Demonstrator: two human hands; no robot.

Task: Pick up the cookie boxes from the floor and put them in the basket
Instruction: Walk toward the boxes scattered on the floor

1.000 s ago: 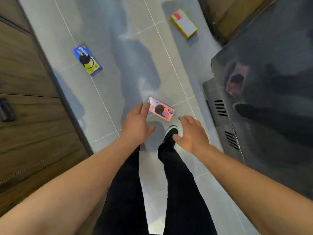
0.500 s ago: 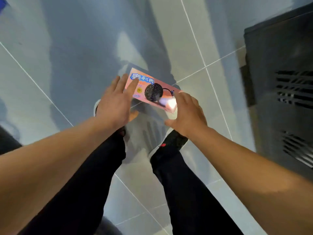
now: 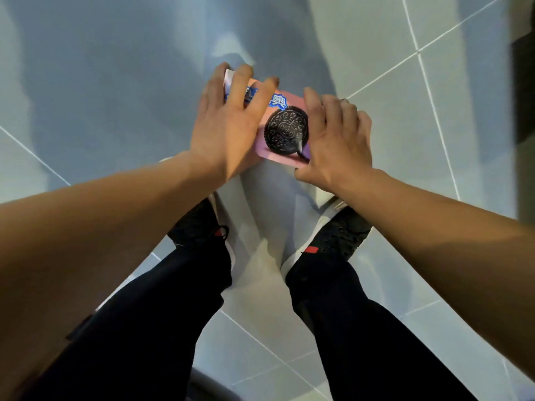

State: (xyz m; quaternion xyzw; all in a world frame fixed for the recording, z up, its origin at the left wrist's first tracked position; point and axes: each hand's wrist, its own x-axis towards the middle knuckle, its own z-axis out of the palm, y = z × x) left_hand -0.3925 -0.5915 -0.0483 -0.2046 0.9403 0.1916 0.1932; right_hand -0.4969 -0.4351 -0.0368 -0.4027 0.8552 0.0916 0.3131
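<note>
A pink cookie box with a dark sandwich cookie printed on it lies on the grey tiled floor, just ahead of my feet. My left hand lies over its left end, fingers straight and spread across the top as far as the far edge. My right hand covers the right end with bent fingers, and its thumb presses the near edge. The box's right end and part of its left end are hidden under the hands. No basket is in view.
My black shoes stand right behind the box. A dark appliance rises at the right edge. Grey floor tiles stretch to the left and ahead.
I have bent lower, so the box looks much bigger. Both hands have moved forward onto it: the left now lies across its left end, the right clasps its right end.
</note>
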